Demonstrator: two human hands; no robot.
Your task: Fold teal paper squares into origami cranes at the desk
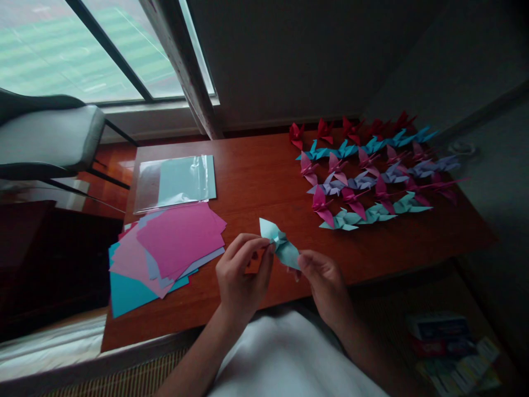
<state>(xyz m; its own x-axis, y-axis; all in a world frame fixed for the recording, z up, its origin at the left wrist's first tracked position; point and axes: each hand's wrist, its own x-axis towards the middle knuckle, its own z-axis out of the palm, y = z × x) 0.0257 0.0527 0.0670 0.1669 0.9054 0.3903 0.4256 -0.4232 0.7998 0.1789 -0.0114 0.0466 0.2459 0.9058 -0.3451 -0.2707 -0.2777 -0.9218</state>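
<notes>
Pinched by the left hand (243, 270) and right hand (326, 281), seemingly for steadiness, a pale mint folded-paper bird (287, 251) is held above a reddish-brown wooden table (256, 176), where multicoloured folded-paper birds (362, 181) are rowed, apparently for neatness.

Two hands (243, 270) (326, 280); six crane rows (363, 181)

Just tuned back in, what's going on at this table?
A person is working on a pale green paper crane held above the table. The fingers of the left hand pinch it near its middle, while the right hand holds the wing nearer to it. Paper cranes stand in coloured rows on the right; loose coloured sheets and a clear packet lie on the left.
</notes>
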